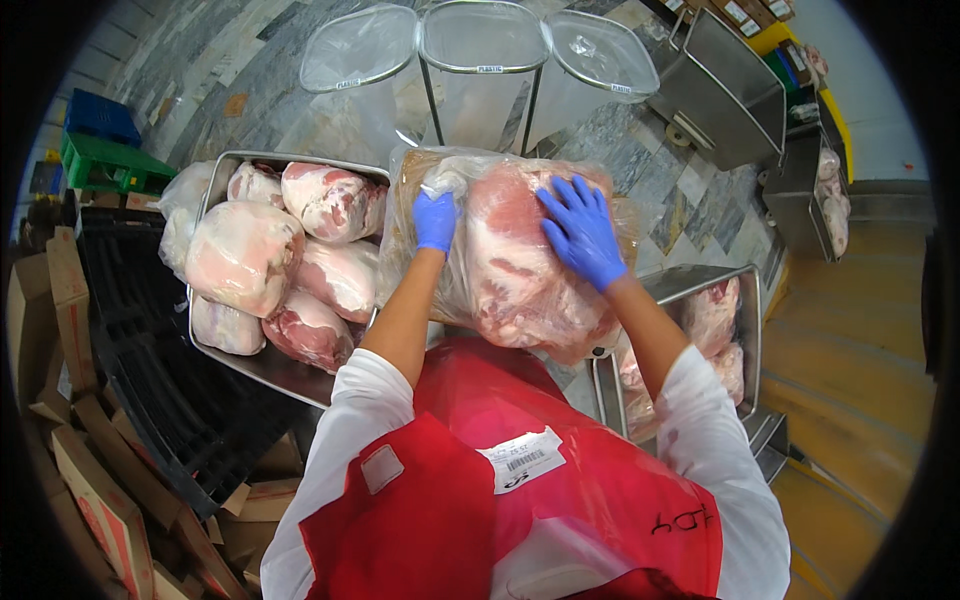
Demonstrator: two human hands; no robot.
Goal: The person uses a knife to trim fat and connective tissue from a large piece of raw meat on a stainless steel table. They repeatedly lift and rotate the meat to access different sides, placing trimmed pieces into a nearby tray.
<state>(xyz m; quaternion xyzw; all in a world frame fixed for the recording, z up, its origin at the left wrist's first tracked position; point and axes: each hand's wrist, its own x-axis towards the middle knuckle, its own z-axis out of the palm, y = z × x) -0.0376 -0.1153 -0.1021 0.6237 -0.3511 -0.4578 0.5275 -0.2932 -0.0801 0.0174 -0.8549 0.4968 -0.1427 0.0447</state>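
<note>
Steel tray [262, 366] at left, piled with wrapped pink meat cuts [245, 255]. Second steel tray [752, 330] at right, with more bagged meat [712, 315]. Three wire-framed stands lined with clear plastic bags [483, 40] on the stone-patterned floor beyond. Steel bin [722, 95] at upper right. Black pallet [160, 370], green crate [105, 165] and blue crate [100, 115] at left. Flattened cardboard boxes [95, 490] along the lower left edge.
</note>
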